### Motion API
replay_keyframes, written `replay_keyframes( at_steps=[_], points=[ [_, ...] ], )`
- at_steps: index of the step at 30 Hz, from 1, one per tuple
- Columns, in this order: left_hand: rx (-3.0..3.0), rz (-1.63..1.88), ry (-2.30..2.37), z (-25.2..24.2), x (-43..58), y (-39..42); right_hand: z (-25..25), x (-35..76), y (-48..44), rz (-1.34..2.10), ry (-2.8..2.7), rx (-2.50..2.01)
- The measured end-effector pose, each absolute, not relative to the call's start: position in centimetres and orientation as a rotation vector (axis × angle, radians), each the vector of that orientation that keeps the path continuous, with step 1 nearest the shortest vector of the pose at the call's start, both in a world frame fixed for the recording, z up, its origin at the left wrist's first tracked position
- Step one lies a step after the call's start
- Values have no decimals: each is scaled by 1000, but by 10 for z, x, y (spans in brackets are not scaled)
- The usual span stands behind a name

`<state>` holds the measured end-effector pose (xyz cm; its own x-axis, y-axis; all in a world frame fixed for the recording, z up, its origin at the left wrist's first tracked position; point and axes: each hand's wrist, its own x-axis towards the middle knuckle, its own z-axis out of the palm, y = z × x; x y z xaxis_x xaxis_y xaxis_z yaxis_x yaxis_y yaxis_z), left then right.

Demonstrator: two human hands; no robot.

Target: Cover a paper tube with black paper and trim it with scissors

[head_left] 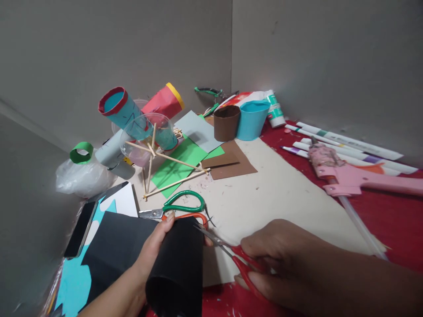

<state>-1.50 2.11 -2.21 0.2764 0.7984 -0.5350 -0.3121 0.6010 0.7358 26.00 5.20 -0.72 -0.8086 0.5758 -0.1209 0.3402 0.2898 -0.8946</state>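
Observation:
My left hand (150,251) is wrapped round a black paper-covered cup (178,268), held on its side with the open mouth toward me. My right hand (277,259) grips red-handled scissors (231,255), whose blades point left and meet the far rim of the black cup. A sheet of black paper (115,251) lies under and left of the cup. Green-handled scissors (180,204) and an orange-handled pair (194,216) lie on the beige board just beyond the cup.
A stick frame (165,163) carries paper tubes and a clear cup. Brown cup (226,123) and blue cup (251,119) stand at the back. Pink glue gun (346,174) and markers (346,147) lie on the red cloth. A phone (81,229) rests left.

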Motion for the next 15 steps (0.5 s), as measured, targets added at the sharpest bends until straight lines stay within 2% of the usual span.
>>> replay_keyframes(
  at_steps=[15],
  points=[
    [275, 852, 952, -12, -9, 20, -16, 259, 50, 1365, -2345, -907]
  ],
)
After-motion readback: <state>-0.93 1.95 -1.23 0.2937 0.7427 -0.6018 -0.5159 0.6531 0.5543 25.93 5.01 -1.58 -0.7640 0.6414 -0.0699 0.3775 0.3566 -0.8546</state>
